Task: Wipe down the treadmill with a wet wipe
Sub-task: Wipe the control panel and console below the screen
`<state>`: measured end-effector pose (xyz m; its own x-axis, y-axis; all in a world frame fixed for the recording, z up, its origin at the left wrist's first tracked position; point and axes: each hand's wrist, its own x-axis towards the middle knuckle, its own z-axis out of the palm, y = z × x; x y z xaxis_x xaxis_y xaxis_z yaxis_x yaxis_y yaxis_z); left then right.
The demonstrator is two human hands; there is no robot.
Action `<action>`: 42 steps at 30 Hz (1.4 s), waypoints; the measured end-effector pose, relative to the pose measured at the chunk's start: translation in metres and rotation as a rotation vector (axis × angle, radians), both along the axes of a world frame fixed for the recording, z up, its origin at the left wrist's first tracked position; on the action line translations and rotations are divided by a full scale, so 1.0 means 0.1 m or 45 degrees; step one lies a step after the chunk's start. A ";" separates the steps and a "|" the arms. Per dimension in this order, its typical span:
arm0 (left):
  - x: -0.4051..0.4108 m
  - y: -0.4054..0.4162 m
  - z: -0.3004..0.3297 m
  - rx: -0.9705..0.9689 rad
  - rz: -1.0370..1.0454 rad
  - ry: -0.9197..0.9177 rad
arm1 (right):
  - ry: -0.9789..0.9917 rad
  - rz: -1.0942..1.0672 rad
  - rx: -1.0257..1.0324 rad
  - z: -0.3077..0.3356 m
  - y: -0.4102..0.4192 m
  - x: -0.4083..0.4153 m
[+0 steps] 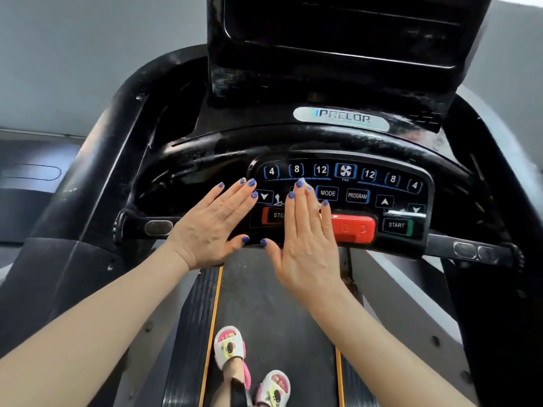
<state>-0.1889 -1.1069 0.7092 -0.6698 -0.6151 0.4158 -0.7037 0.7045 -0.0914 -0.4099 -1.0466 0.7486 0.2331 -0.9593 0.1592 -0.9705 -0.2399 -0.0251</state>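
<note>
The black treadmill console [205, 160] fills the view, with its button panel [367, 195] at the centre. My left hand [211, 224] lies flat with straight fingers on the panel's left edge, beside the down arrow. Over the middle of the panel my right hand [305, 239] is flat too, fingers straight, covering part of the STOP button. A thin whitish wet wipe [309, 188] peeks out under my right fingertips; most of it is hidden by the hand. Wet streaks shine on the console's curved top.
A red safety key [354, 229] sits right of my right hand, next to the START button [396, 225]. A dark screen [338, 30] rises above. Metal grip sensors [158, 227] lie on the handlebar. My sandalled feet [232, 348] stand on the belt [264, 304].
</note>
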 end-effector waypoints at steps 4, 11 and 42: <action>-0.01 0.01 0.01 -0.006 0.025 -0.017 | 0.232 0.260 0.031 0.06 0.03 -0.28; -0.38 0.15 0.06 -0.047 0.087 0.084 | 0.176 0.523 0.034 0.15 -0.08 -0.75; -0.48 0.13 -0.04 -0.160 0.100 0.044 | 0.057 0.180 0.050 0.22 -0.09 -0.82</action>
<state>-0.2373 -1.0942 0.7050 -0.6057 -0.6066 0.5148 -0.7605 0.6316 -0.1506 -0.4916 -1.0551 0.7706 0.3720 -0.9219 0.1081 -0.9275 -0.3737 0.0056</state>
